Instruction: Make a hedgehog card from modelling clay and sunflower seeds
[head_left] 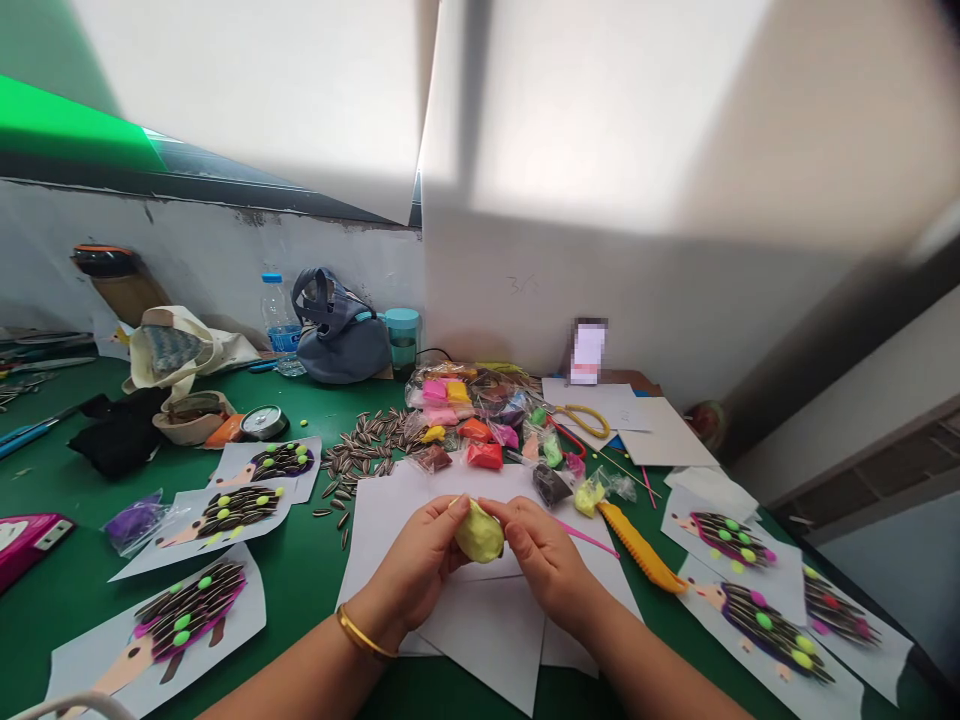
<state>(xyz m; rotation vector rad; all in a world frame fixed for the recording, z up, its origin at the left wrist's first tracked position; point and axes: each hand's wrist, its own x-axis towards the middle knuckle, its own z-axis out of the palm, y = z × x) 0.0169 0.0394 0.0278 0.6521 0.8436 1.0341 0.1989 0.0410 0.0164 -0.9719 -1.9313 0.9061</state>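
A lump of yellow-green clay (480,533) is held up between both hands over the white paper sheets (491,625) at the centre. My left hand (424,550), below a gold bangle, grips its left side with the thumb on top. My right hand (544,555) presses its fingers against the clay's right edge. The clay looks flattened and uneven. Behind the hands lie a red clay packet (485,456), a black clay packet (551,485) and an opened yellow-green packet (590,497). A pink stick (592,540) lies to the right of my right hand.
Sunflower seeds (367,445) are piled behind left. Hedgehog pictures (191,610) lie at the left, more hedgehog pictures (765,625) at the right. An orange-yellow cutter (641,548), yellow-handled scissors (581,420), a propped phone (588,352) and a water bottle (283,335) are also around.
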